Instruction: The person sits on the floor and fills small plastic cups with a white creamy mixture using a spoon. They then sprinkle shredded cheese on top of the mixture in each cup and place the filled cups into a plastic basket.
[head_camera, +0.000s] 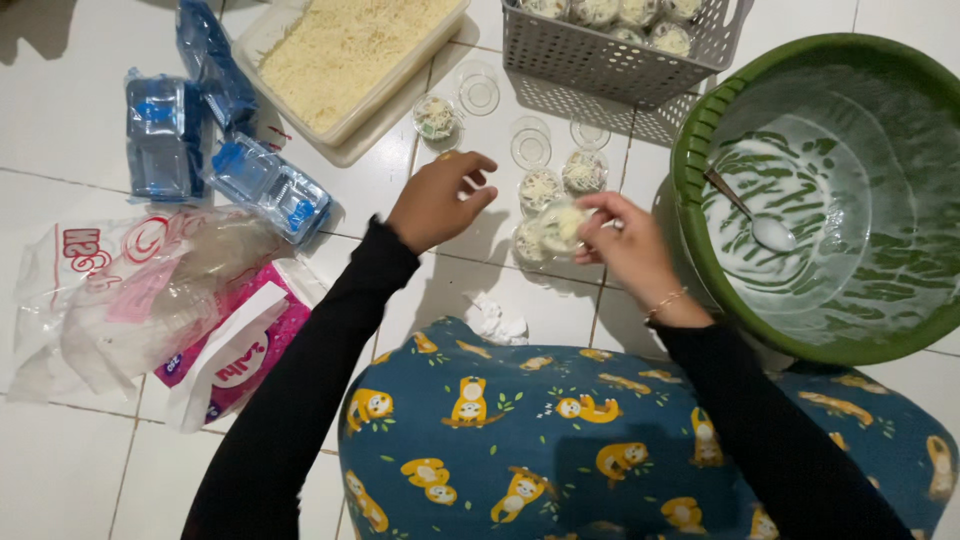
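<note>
Filled cups (552, 185) sit just beyond the right hand (625, 245), basin (700, 140) to its right, tray (262, 35) beyond the left hand (435, 200).

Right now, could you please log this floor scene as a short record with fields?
left hand: left hand over the tiles, fingers curled, nothing visible in its grip
right hand: right hand holds a filled cup
near hands: more filled cups, two empty cups
right: green basin with spoon
top: grated cheese tub, grey basket of cups
left: plastic bags
</note>
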